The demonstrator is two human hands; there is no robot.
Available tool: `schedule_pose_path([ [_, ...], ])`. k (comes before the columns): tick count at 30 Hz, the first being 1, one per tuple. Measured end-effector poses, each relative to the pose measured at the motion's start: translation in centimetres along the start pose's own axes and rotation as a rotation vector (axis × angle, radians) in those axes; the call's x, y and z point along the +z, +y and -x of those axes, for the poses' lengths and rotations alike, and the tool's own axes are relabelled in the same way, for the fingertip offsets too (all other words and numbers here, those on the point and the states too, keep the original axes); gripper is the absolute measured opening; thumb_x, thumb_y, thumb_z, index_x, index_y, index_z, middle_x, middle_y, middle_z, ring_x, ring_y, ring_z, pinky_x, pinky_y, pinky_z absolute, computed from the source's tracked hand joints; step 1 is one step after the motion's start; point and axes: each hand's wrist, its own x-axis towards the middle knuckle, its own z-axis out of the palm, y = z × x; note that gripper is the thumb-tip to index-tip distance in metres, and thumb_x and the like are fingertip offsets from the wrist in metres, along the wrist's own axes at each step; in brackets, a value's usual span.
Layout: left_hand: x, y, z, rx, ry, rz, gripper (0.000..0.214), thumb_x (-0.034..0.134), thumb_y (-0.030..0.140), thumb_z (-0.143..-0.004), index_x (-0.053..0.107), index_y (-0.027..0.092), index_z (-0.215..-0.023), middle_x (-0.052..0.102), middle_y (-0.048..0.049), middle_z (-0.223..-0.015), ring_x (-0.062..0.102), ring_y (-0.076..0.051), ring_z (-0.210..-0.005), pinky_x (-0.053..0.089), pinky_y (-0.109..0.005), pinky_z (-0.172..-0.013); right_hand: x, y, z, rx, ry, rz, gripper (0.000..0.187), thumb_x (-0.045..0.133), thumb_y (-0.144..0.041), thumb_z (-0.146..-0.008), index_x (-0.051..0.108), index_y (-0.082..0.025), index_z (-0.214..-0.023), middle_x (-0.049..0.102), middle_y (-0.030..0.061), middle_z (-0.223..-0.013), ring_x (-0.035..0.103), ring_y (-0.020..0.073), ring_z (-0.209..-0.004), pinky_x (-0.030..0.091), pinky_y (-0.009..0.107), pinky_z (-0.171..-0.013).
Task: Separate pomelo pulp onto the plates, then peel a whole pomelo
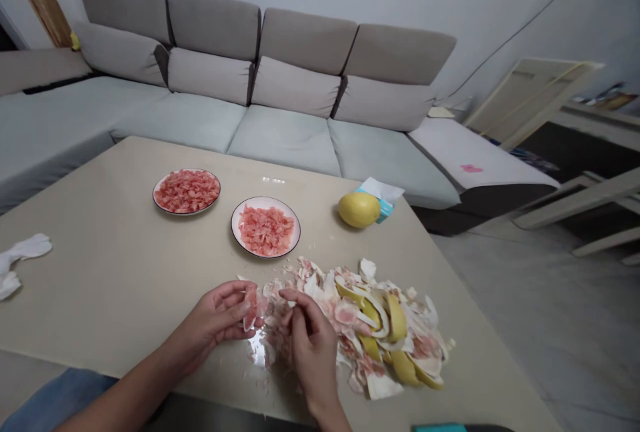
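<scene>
HEAD | L hand [229,313] clamped on pink segment [251,305], just above tabletop [115,279] | R hand [314,342] just beside, apart from L; can't tell if it grips anything | L plate [158,200]: heaped w/ pink pulp [187,191] | R plate [267,201]: same pulp, rim bare | peel pile [396,315] R; yellow fruit [359,210] behind, by tissue pack [385,209]

No text, number, brand or sign is showing legibly; the blue packet [385,211] on the surface [125,272] is presenting no readable lettering.
</scene>
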Motion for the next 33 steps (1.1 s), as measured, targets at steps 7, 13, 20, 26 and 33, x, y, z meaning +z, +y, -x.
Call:
schedule_pose_path([
  [7,0.2,-0.7,-0.2,0.047,-0.021,-0.042,0.043,0.074,0.034,-0.076,0.062,0.020,-0.115,0.063,-0.0080,-0.109,0.063,-0.018,-0.092,0.054,-0.031,-0.080,1.3,-0.7,0.2,0.123,-0.198,-0.090,0.034,0.065,-0.041,-0.080,0.066,-0.020,-0.107,0.069,0.0061,-0.092,0.062,0.0171,-0.070,0.050,0.025,-0.061],
  [13,0.3,-2.1,-0.9,0.065,-0.013,-0.099,0.037,0.078,0.034,-0.071,0.063,0.019,-0.102,0.060,-0.0001,-0.083,0.063,-0.018,-0.086,0.054,-0.029,-0.076,2.3,-0.8,0.9,0.098,-0.195,-0.085,0.013,0.066,-0.032,-0.079,0.069,-0.019,-0.079,0.068,0.0027,-0.076,0.061,0.0160,-0.068,0.046,0.022,-0.060],
  [20,-0.1,-1.7,-0.7,0.067,-0.040,-0.203,0.035,0.074,0.039,-0.074,0.065,0.016,-0.099,0.061,-0.0023,-0.085,0.060,-0.016,-0.078,0.055,-0.031,-0.072,1.1,-0.8,0.5,0.205,-0.285,-0.160,0.025,0.070,-0.041,-0.078,0.066,-0.016,-0.073,0.064,0.0014,-0.062,0.053,0.0126,-0.055,0.039,0.021,-0.052],
  [26,0.3,-0.5,0.0,-0.002,-0.045,-0.209,0.037,0.073,0.043,-0.075,0.068,0.015,-0.099,0.056,-0.0009,-0.076,0.055,-0.014,-0.073,0.055,-0.032,-0.070,0.5,-0.6,0.2,0.256,-0.306,-0.235,0.033,0.073,-0.047,-0.074,0.065,-0.015,-0.072,0.058,-0.0010,-0.058,0.045,0.0094,-0.050,0.034,0.020,-0.047],
  [33,0.3,-0.6,0.2,-0.035,-0.058,-0.146,0.035,0.072,0.041,-0.077,0.069,0.014,-0.098,0.057,-0.0015,-0.073,0.055,-0.013,-0.071,0.054,-0.028,-0.068,0.2,-0.9,0.2,0.253,-0.316,-0.236,0.032,0.071,-0.047,-0.075,0.064,-0.016,-0.073,0.056,-0.0022,-0.058,0.045,0.0097,-0.051,0.033,0.020,-0.047],
])
